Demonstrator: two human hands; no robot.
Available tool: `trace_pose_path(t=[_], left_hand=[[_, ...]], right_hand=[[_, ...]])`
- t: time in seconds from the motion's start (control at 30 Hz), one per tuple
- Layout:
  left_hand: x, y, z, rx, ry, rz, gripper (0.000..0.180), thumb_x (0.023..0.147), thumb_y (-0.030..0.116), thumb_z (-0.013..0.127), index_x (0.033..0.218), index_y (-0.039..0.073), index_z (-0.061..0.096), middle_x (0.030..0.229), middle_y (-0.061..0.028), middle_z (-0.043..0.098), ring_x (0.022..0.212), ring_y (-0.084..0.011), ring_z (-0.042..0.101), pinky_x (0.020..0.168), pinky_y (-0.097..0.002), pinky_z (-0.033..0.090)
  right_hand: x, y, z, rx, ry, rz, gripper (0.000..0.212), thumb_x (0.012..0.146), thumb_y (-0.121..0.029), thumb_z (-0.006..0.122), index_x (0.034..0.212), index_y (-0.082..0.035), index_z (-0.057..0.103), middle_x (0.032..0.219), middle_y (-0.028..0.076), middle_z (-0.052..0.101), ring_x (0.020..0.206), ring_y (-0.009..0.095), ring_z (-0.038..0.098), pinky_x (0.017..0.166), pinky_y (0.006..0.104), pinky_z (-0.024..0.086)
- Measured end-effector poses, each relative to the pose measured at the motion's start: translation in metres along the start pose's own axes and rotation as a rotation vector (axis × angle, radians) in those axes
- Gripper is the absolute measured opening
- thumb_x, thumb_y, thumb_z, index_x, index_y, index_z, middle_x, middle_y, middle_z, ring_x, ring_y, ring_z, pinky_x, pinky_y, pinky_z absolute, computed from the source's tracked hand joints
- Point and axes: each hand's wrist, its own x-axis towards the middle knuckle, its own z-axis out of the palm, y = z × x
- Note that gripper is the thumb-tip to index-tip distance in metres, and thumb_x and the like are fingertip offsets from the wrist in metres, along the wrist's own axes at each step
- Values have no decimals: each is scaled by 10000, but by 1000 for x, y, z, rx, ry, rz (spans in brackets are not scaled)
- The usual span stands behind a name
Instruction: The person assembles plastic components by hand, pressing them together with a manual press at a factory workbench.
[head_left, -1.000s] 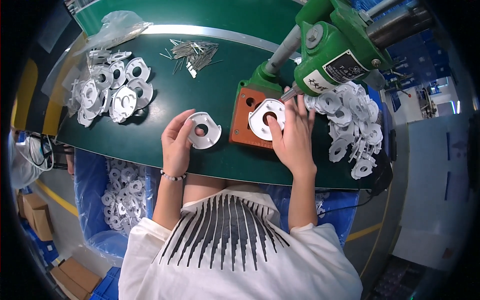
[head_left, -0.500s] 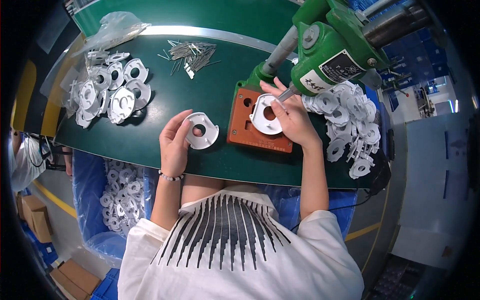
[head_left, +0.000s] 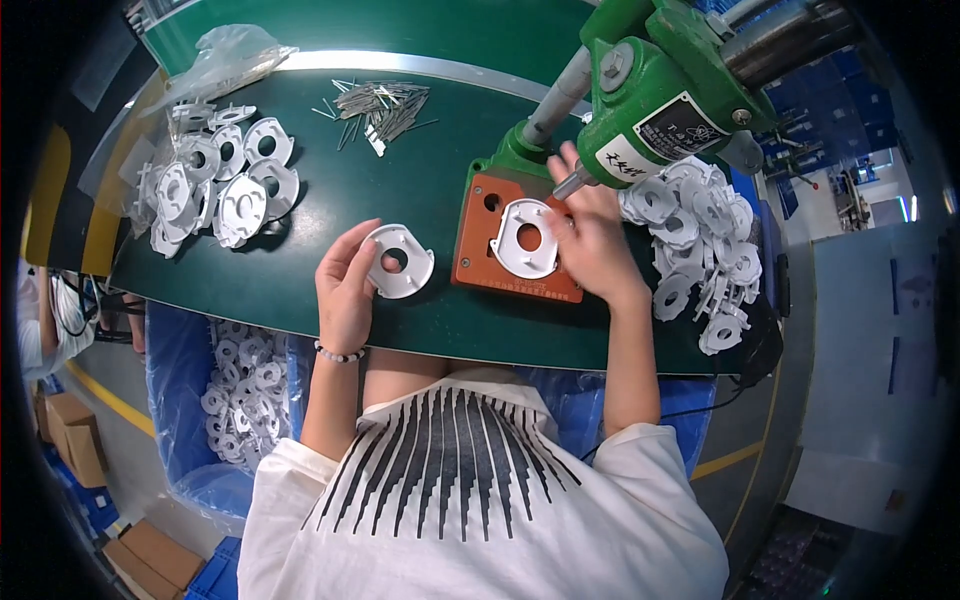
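My left hand (head_left: 345,285) pinches a white plastic ring-shaped part (head_left: 414,262) by its left edge, just over the green worktop. A second white ring-shaped part (head_left: 509,250) lies flat on the orange-brown fixture block (head_left: 478,275) of a green bench press (head_left: 630,110). My right hand (head_left: 592,235) is at that part's right edge, fingers stretched out and a little blurred, the thumb close to the rim. Whether the thumb touches it, I cannot tell. The press's metal tip (head_left: 572,185) stands above the block, in front of my right fingers.
White parts are heaped at the left (head_left: 245,205) and right (head_left: 690,225) of the worktop (head_left: 330,200). Thin metal pins (head_left: 385,105) lie in a pile at the back, near a clear plastic bag (head_left: 225,65). Below left, a lined blue bin (head_left: 175,400) holds more white parts.
My right hand has shifted right and loosened from the part on the block, which has settled flatter and slightly lower. My left hand keeps its part almost in place.
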Motion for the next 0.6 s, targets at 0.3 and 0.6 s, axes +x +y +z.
trace_pose_path(t=[0.3,0.6], left_hand=[[-1,2,-2,-22,2,12,250,817,63,489,1046,-38,496,845,-62,561,645,-83,519,572,-199,418],[-13,49,73,1074,-974,239,806,551,70,494,1288,9,173,503,-141,482,473,-288,508,477,-332,416]], right_hand=[[68,98,-48,1861,202,526,385,829,-228,447,1139,-2,416,1153,127,473,1035,243,457,866,416,367],[142,158,-136,1763,17,466,334,839,-228,440,1071,11,454,986,140,543,844,224,515,706,339,447]])
